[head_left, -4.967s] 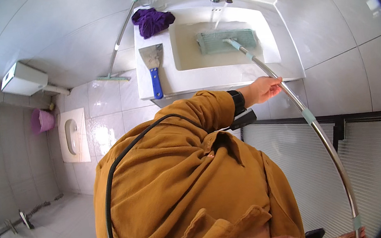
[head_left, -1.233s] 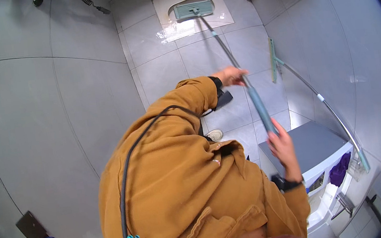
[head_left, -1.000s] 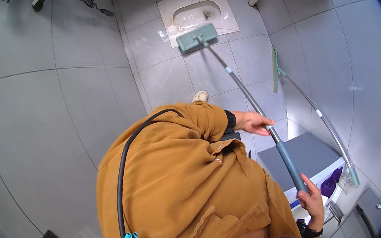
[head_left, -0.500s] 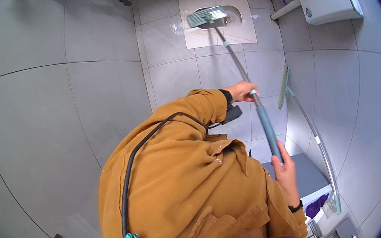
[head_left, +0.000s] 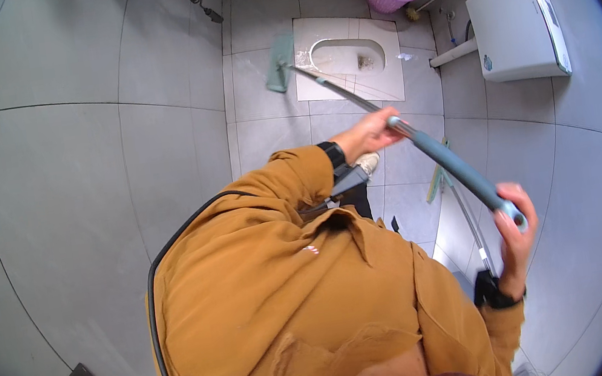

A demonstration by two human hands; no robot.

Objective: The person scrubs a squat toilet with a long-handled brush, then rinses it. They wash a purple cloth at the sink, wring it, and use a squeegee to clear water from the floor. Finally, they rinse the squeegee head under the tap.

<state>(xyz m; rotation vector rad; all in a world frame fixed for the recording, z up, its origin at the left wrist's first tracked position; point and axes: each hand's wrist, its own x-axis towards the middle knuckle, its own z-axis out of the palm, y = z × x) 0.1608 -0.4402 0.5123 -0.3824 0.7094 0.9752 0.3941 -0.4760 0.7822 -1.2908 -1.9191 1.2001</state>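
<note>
A flat mop with a pale green head reaches from the floor at the far left up to my two hands. Its head touches the grey tiles, just left of the white squat toilet. My left hand is closed round the metal pole near the top of the thick blue-grey grip. At the grip's lower right end, my right hand wraps round it, slightly blurred. Both wrists wear dark bands. Below my left forearm, part of a light shoe shows.
A second pole with a green head leans by the right wall, partly behind the mop. At the back stand a purple basket and a brush. A white box hangs on the right wall, above a white pipe.
The mop head has moved from over the toilet bowl to the floor on its left. My right hand has swung right and up with the grip end; the pole now slants more.
</note>
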